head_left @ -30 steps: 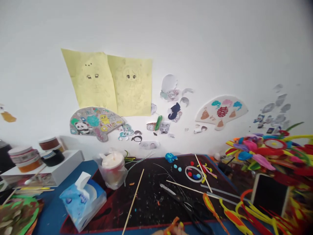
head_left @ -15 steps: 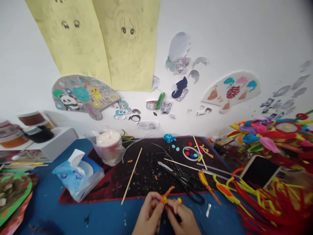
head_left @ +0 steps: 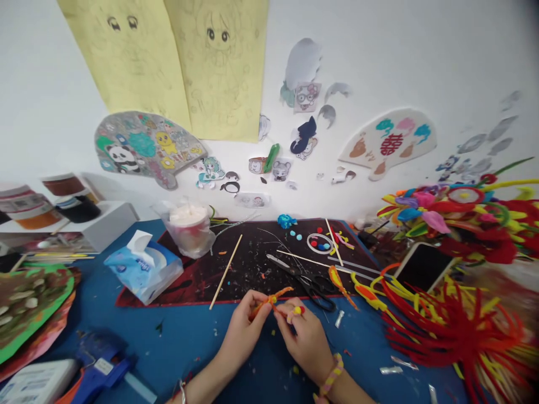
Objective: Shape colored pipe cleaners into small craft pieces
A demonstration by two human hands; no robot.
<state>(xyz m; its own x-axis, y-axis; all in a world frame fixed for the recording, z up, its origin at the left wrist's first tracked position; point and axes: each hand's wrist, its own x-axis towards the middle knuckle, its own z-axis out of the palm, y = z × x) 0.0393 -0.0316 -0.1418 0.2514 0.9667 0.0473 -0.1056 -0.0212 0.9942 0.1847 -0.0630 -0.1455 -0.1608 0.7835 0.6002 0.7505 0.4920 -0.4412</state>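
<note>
Just in front of the dark mat, my left hand (head_left: 246, 325) pinches a twisted orange pipe cleaner (head_left: 281, 293) with a yellow bit at its middle. One end of it points up to the right. My right hand (head_left: 306, 336) has thumb and forefinger closed at the lower side of the same piece. On a right-hand finger sits a small yellow and red ornament (head_left: 298, 310). Black-handled scissors (head_left: 301, 278) lie on the mat beyond my hands. Orange and yellow pipe-cleaner shapes (head_left: 342, 286) lie to the right of the scissors.
A dark mat (head_left: 248, 275) holds wooden sticks and a ring with pompoms (head_left: 320, 243). A tissue pack (head_left: 145, 266), a wrapped cup (head_left: 189, 227) and a blue glue gun (head_left: 101, 359) stand left. Red pipe cleaners (head_left: 463, 331) and a phone (head_left: 424, 266) lie right.
The view has tilted down and shifted, so the glue gun and more of my forearms show. Both hands still hold the orange pipe cleaner, and my right hand sits slightly farther from the left.
</note>
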